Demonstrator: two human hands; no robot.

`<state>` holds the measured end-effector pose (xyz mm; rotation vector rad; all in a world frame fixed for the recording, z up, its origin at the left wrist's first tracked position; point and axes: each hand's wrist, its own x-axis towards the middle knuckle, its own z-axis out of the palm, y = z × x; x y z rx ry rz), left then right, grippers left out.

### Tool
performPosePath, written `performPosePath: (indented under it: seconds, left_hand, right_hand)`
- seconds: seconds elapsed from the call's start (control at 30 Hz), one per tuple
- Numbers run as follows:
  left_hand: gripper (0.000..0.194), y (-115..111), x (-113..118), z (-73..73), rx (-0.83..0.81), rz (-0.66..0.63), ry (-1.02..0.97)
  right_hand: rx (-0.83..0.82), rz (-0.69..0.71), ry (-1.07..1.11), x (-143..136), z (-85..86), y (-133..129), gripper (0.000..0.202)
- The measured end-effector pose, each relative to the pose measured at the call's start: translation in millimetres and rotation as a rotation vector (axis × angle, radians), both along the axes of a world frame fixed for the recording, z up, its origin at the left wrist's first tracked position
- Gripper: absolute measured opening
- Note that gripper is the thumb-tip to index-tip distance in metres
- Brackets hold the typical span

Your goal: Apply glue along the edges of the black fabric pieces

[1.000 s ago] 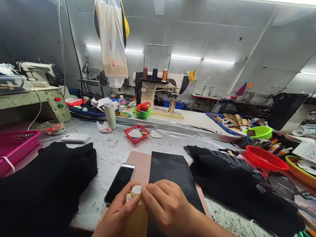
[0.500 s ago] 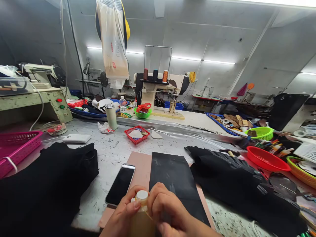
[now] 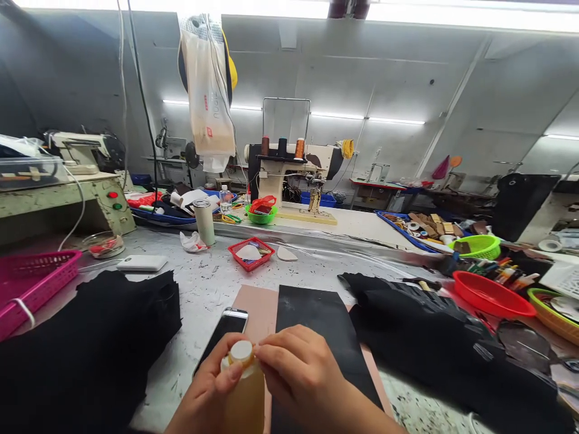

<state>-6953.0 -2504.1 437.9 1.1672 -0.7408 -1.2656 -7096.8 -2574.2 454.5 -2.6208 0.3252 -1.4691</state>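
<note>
Since half a second earlier, the yellowish bottle [image 3: 246, 398] had shifted to the left over the work surface, and the right hand [image 3: 301, 361], then curled away from the neck, had brought its fingertips back up against it. The left hand [image 3: 210, 383] was wrapped around the bottle's upper part, its thumb lying across the shoulder just below the white cap [image 3: 241, 350]. The right hand's thumb and forefinger were drawn together beside the orange-yellow band [image 3: 248, 362] under the cap; whether they pinched the band itself could not be told. The bottle stood out in front of a pink board [image 3: 257, 301] and a black sheet [image 3: 316, 313], near the table's front edge; its base was out of view. A smartphone [image 3: 226, 325] lay just beyond the left hand, partly hidden by it, and black fabric [image 3: 420, 337] lay to the right of the sheet.
</note>
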Motion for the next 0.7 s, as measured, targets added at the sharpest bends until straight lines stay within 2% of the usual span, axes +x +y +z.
performPosePath:
  seconds: [0.13, 0.27, 0.37, 0.47, 0.57, 0.63, 0.7]
  left_hand:
    - [0.040, 0.7, 2.2, -5.0, -0.078, -0.058, -0.156]
    - [0.036, -0.6, 0.7, -12.0, -0.090, -0.044, -0.391]
    - [0.034, -2.1, -0.6, -13.5, -0.084, -0.095, -0.465]
    - [0.034, -2.8, -1.8, -9.4, -0.056, -0.185, -0.343]
    - [0.033, -1.2, -5.1, -4.5, -0.002, -0.271, -0.076]
    - [0.035, 0.7, -7.7, -2.8, 0.017, -0.308, 0.098]
    - [0.037, 2.5, -9.4, -1.9, 0.021, -0.306, 0.220]
  right_hand:
    - [-0.138, -0.077, 0.089, 3.8, -8.1, 2.2, 0.018]
    - [-0.333, -0.185, 0.267, -0.1, -4.3, 3.1, 0.023]
    - [-0.330, -0.145, 0.261, -1.3, -2.7, -1.8, 0.021]
    - [-0.258, -0.011, 0.187, -2.2, -4.6, -5.8, 0.019]
    - [-0.152, 0.155, 0.019, -1.7, -7.4, -3.9, 0.017]
    - [0.029, 0.304, -0.133, -0.9, -7.8, -0.9, 0.018]
    - [0.250, 0.443, -0.150, -1.7, -6.1, 0.9, 0.023]
